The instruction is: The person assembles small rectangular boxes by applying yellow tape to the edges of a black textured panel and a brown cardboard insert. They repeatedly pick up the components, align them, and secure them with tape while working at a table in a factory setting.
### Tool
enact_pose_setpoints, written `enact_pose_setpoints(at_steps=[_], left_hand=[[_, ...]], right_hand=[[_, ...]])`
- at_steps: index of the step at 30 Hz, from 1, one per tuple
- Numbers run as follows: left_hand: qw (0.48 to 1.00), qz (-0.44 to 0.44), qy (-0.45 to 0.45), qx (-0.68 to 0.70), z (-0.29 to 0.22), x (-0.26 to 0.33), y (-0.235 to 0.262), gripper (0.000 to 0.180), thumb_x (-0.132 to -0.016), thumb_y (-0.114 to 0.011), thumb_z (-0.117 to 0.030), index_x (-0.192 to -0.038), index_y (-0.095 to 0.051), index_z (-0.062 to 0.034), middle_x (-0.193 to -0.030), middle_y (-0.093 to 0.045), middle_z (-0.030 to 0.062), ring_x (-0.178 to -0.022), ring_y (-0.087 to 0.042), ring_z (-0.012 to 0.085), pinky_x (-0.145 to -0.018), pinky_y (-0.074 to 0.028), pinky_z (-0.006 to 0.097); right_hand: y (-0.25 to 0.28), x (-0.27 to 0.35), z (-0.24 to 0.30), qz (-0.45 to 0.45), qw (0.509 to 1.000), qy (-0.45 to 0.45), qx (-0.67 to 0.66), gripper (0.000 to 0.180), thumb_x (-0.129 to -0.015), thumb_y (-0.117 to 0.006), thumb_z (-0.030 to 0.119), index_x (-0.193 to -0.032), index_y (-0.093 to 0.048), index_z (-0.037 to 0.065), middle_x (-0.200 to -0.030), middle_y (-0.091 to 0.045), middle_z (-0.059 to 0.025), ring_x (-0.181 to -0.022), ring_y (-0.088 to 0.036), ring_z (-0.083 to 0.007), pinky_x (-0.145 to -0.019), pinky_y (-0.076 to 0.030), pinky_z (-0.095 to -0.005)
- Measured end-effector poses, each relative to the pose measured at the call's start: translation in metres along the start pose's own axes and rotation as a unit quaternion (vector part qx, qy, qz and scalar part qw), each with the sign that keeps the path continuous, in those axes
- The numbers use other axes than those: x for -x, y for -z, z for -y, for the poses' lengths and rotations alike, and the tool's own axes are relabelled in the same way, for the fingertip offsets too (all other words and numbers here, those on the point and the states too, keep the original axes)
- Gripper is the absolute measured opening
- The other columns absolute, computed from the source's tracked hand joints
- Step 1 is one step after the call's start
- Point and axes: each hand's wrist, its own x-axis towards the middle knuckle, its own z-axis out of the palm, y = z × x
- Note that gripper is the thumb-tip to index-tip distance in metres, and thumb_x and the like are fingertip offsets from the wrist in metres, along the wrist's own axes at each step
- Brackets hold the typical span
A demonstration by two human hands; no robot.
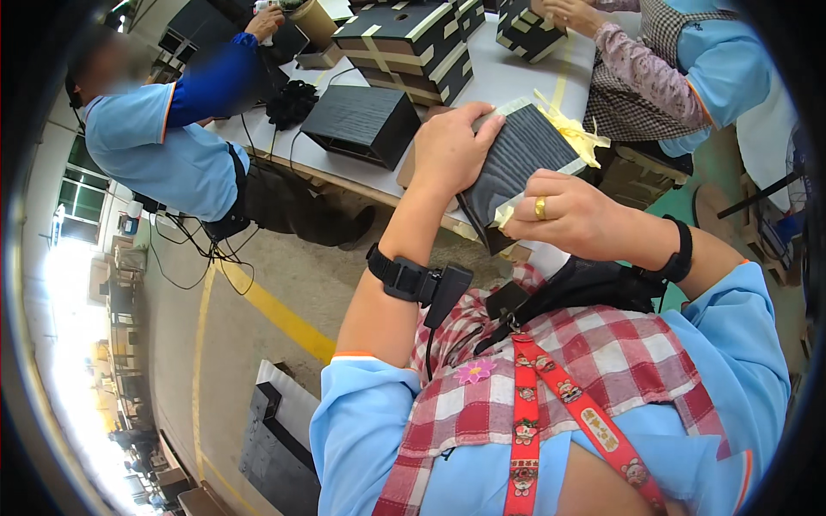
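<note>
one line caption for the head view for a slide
Left hand and right hand hold a black box with yellow ribbon.

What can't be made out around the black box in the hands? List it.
- Head view: box front face, covered by left hand.
- Box lower corner, behind right hand.
- What the right fingers pinch of the yellow ribbon: too small.
- Stacked boxes: cut off by top edge.

Your black ribbed box [514, 163] carries a pale yellow ribbon [575, 133]; your ring [539, 207] is gold, your apron [602, 361] red-and-white check, your shirt [731, 344] light blue, the bench [508, 77] grey.
</note>
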Motion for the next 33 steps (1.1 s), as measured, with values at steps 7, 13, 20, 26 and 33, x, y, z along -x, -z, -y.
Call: enact_pose_setpoints(at_steps=[7, 13, 20, 26, 33], left_hand=[[0.999, 0.032, 0.002, 0.035, 0.008, -0.002, 0.003, 0.032, -0.084, -0.056, -0.041, -0.095, -0.069, -0.0145, -0.088, -0.067, 0.0129, -0.083, -0.063, 0.0320, -0.073, -0.049, 0.039], [0.999, 0.049, 0.006, -0.007, 0.002, -0.007, 0.002, 0.031, -0.085, -0.058, -0.040, -0.098, -0.068, -0.0142, -0.083, -0.067, 0.0095, -0.075, -0.064, 0.0253, -0.068, -0.048, 0.032], [0.999, 0.041, -0.017, 0.001, 0.002, -0.005, 0.004, 0.031, -0.086, -0.057, -0.039, -0.099, -0.067, -0.0136, -0.081, -0.067, 0.0094, -0.072, -0.063, 0.0248, -0.066, -0.048, 0.033], [0.998, 0.053, -0.014, 0.024, 0.000, -0.005, 0.003, 0.029, -0.085, -0.060, -0.036, -0.100, -0.067, -0.0119, -0.083, -0.067, 0.0104, -0.072, -0.064, 0.0241, -0.067, -0.048, 0.031], [0.997, 0.072, -0.010, 0.030, 0.001, -0.008, 0.007, 0.030, -0.085, -0.060, -0.035, -0.101, -0.066, -0.0103, -0.086, -0.067, 0.0112, -0.075, -0.064, 0.0242, -0.069, -0.048, 0.030]], right_hand=[[0.029, 0.028, 0.020, -0.079, 0.990, -0.094, 0.062, 0.016, -0.065, -0.067, 0.005, -0.081, -0.066, 0.007, -0.078, -0.059, -0.0031, -0.073, -0.057, -0.0201, -0.063, -0.045, -0.0327], [-0.028, -0.024, -0.006, -0.131, 0.990, -0.038, 0.045, 0.027, -0.064, -0.071, 0.005, -0.090, -0.065, 0.006, -0.086, -0.058, -0.0030, -0.078, -0.054, -0.0223, -0.069, -0.045, -0.0325], [-0.028, -0.020, -0.003, -0.065, 0.997, -0.037, 0.024, 0.027, -0.066, -0.066, 0.007, -0.093, -0.063, 0.007, -0.093, -0.055, -0.0032, -0.082, -0.051, -0.0220, -0.071, -0.044, -0.0319], [-0.032, -0.017, -0.011, -0.100, 0.995, 0.009, 0.002, 0.018, -0.066, -0.065, 0.006, -0.084, -0.063, 0.006, -0.084, -0.056, -0.0014, -0.075, -0.051, -0.0208, -0.066, -0.044, -0.0310], [0.017, 0.003, 0.019, -0.139, 0.989, 0.005, -0.049, 0.017, -0.065, -0.065, 0.004, -0.081, -0.062, 0.008, -0.081, -0.058, -0.0041, -0.072, -0.054, -0.0209, -0.063, -0.047, -0.0315]])
